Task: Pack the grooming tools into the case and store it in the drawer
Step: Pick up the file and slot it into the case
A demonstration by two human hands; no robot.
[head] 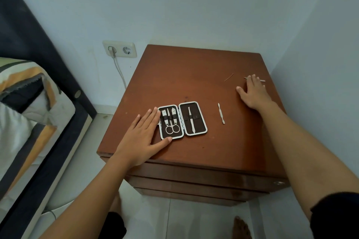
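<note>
Your left hand [143,136] lay flat with fingers spread on the desk [194,75], its fingertips touching the left edge of the open case [182,120], holding nothing. The case's left half held scissors [172,125] and two clippers under straps; its right half held tweezers [191,120]. Well right of the case, a loose cuticle pusher [221,113] lay alone on the desk. Farther right, your right hand [253,93] lay palm down, fingers splayed, over a thin metal tool [262,80] near the desk's far right edge.
</note>
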